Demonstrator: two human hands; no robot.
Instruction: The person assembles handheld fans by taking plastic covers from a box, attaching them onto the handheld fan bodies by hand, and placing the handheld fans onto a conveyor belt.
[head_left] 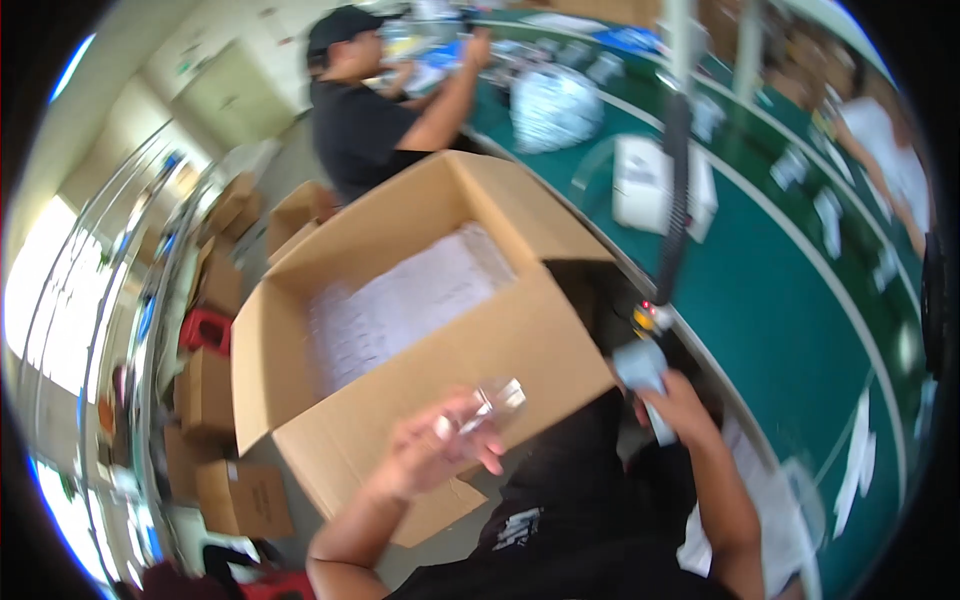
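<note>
My left hand (440,440) is raised over the near flap of a large open cardboard box (540,350), its fingers curled round a small clear plastic piece (502,397). Motion blur hides that piece's exact kind. My right hand (684,408) is closed round a pale blue-grey object (642,368) with a broad head and a narrower lower end, beside the green work surface's edge. Inside the box, whitish, plastic-looking contents (410,295) cover the bottom; blur leaves their detail unclear.
A green conveyor-like table (740,310) curves along my right, carrying a white box (645,185), a bulging clear bag (555,108) and several pale pieces. A dark flexible hose (675,200) hangs near its edge. One co-worker (360,110) stands beyond the box. Cartons (240,498) and shelving line the left.
</note>
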